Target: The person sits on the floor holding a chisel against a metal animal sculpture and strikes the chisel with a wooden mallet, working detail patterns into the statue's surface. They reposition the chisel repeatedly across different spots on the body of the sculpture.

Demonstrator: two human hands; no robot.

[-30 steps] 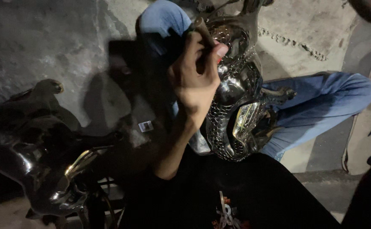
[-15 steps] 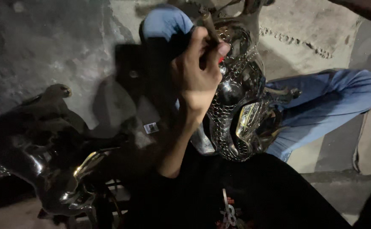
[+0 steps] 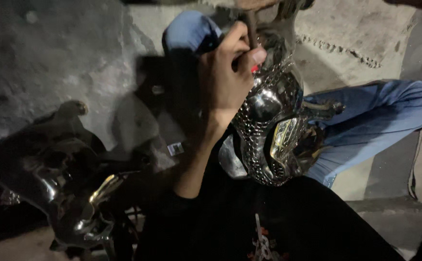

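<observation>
Head view. A hand [image 3: 228,72] is raised at the centre of the frame, fingers curled tight around a thin dark rod-shaped tool [image 3: 251,29] with a red part showing just beneath the fingertips. Which of the person's hands this is cannot be told; from the forearm crossing up from the near left it is judged the left. The other hand is out of view. The tool's tip meets the far upper part of a shiny chromed metal figure [image 3: 269,121], whose surface is covered in small raised dots and which lies across the lap, between the black shirt [image 3: 269,227] and the blue-jeaned leg [image 3: 365,125] to the right. A second polished metal figure [image 3: 61,174] stands at the near left on the concrete floor [image 3: 51,58], well apart from the first.

Risks, as judged: the curved, glossy surface offers the tool tip little purchase, so a slip could scratch the finish or drive the tip toward the leg. The figure rests unclamped on the lap; pressure from the tool might roll it. Dim light hides the point of contact.
</observation>
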